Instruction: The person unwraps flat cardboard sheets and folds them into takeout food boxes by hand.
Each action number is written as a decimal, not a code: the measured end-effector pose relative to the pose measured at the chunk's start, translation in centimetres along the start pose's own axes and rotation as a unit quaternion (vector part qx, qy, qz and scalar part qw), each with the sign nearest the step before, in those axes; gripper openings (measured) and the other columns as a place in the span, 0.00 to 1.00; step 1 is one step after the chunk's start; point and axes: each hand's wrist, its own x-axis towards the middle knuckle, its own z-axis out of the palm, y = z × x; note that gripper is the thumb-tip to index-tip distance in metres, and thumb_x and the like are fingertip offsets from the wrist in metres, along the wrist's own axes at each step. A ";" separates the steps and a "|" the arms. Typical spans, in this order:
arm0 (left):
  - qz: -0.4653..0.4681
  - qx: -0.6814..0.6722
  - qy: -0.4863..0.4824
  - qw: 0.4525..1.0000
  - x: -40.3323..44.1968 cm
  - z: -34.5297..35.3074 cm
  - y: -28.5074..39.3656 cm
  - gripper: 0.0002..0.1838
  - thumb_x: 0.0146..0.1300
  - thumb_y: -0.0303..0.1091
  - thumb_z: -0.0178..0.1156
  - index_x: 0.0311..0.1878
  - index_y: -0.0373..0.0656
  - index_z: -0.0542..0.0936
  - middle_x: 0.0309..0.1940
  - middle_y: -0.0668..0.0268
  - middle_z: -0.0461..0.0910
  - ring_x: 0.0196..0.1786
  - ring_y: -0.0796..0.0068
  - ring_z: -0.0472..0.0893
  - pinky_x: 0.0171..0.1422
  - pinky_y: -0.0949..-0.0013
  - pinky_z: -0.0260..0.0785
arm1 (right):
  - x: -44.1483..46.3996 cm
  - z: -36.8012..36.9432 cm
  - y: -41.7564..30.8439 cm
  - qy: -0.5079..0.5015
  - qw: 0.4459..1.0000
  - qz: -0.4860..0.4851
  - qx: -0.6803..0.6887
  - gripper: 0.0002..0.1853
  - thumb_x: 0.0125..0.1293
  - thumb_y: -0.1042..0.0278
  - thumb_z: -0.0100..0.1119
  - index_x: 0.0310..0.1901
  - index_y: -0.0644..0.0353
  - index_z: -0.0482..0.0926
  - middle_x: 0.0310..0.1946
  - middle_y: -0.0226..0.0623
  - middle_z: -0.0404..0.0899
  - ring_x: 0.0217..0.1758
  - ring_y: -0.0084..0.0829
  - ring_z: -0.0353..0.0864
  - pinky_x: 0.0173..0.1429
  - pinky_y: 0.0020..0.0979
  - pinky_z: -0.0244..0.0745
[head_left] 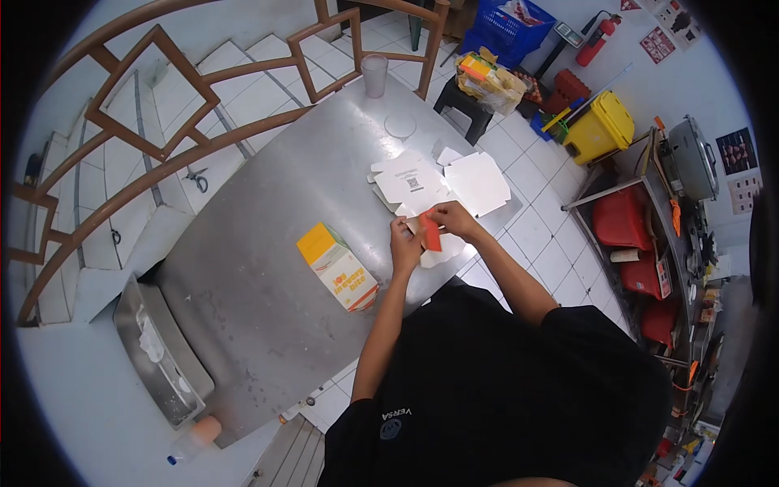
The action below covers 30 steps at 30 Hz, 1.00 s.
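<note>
An unfolded cardboard food box (pixel 397 170) lies on the steel table (pixel 268 268), its white side with a printed QR code facing up. My left hand (pixel 405 245) is closed on the box's near edge, beside a red-orange flap. The fingers of my right hand (pixel 454 220) pinch that same red flap (pixel 432 232) from the right. My hands partly cover this end of the box. Left of my hands rests a folded yellow and white carton (pixel 339 268) with orange lettering, touched by neither hand.
A clear plastic cup (pixel 375 75) and a round lid (pixel 400 125) are at the table's far end. A metal tray (pixel 162 353) and a bottle (pixel 193 441) stand at the left edge. Beyond are a wooden railing (pixel 154 162), a black stool (pixel 465 109) and a cluttered shelf (pixel 604 207).
</note>
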 end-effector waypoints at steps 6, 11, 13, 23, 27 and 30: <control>0.049 0.075 -0.024 0.996 1.4 -0.6 -3.9 0.23 0.74 0.42 0.61 0.64 0.36 0.74 0.58 0.55 0.78 0.54 0.68 0.82 0.56 0.66 0.77 | -4.6 2.9 -5.5 0.218 0.919 -0.219 -0.246 0.13 0.75 0.65 0.50 0.48 0.65 0.80 0.41 0.56 0.84 0.43 0.53 0.85 0.47 0.45 0.78; 0.014 -0.198 -0.083 0.976 -3.2 -2.2 7.1 0.27 0.79 0.54 0.52 0.60 0.35 0.78 0.49 0.67 0.80 0.49 0.79 0.77 0.54 0.72 0.71 | -6.4 6.5 -5.3 0.102 0.968 -0.208 -0.098 0.12 0.75 0.64 0.56 0.49 0.65 0.81 0.33 0.45 0.84 0.36 0.35 0.84 0.42 0.35 0.76; -0.001 -0.143 -0.073 0.987 -3.5 -3.3 7.9 0.25 0.80 0.52 0.51 0.58 0.37 0.79 0.44 0.71 0.80 0.45 0.83 0.76 0.51 0.75 0.70 | -6.3 7.3 -6.1 0.030 0.984 -0.172 -0.027 0.14 0.74 0.64 0.56 0.50 0.65 0.82 0.38 0.50 0.85 0.41 0.43 0.87 0.47 0.35 0.79; 0.031 -0.151 0.106 0.982 -5.3 -7.3 10.9 0.26 0.82 0.48 0.46 0.63 0.31 0.74 0.48 0.63 0.81 0.48 0.75 0.78 0.57 0.69 0.71 | -9.7 8.1 -12.3 0.205 0.880 -0.287 -0.318 0.17 0.73 0.69 0.57 0.60 0.61 0.80 0.44 0.56 0.84 0.42 0.48 0.86 0.48 0.38 0.81; 0.096 -0.157 0.232 0.955 -5.4 -6.6 12.4 0.25 0.84 0.47 0.42 0.55 0.30 0.76 0.40 0.59 0.82 0.43 0.72 0.79 0.52 0.67 0.72 | -11.6 12.4 -9.9 0.135 0.840 -0.439 -0.291 0.17 0.73 0.71 0.58 0.62 0.62 0.79 0.47 0.56 0.85 0.44 0.51 0.87 0.50 0.37 0.81; 0.118 -0.107 0.269 0.950 -5.9 -7.0 12.8 0.25 0.84 0.47 0.40 0.52 0.30 0.75 0.39 0.55 0.83 0.42 0.65 0.81 0.50 0.63 0.72 | -11.1 12.9 -9.7 0.085 0.853 -0.441 -0.266 0.15 0.72 0.72 0.61 0.57 0.66 0.80 0.45 0.50 0.86 0.42 0.45 0.88 0.48 0.35 0.80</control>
